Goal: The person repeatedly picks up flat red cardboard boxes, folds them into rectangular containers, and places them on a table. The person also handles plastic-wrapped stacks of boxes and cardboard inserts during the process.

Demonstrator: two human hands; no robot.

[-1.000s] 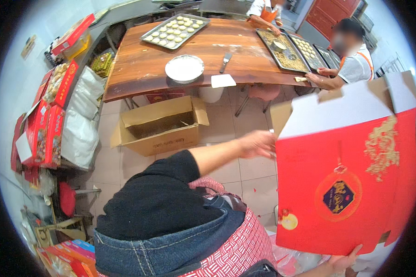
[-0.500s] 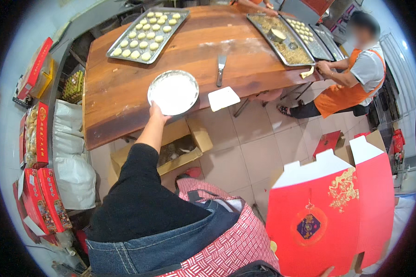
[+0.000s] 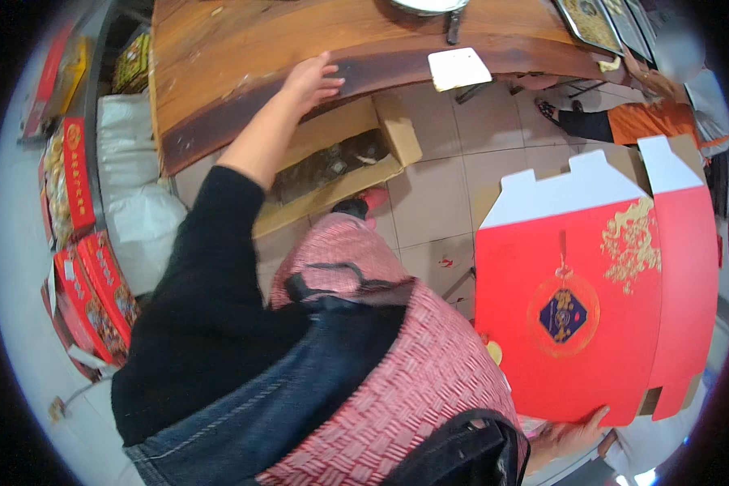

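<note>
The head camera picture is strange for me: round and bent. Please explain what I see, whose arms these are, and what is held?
A fisheye camera on a person's head looks down, so straight edges bend. No machine here, only two bare hands. The left hand, on a black-sleeved arm, rests on the edge of a wooden table. The right hand, low in the picture, holds a flat red folding carton by its bottom edge. An open cardboard box stands on the tiled floor below the table. A white card lies on the table. Another person in orange works at the far right.
</note>
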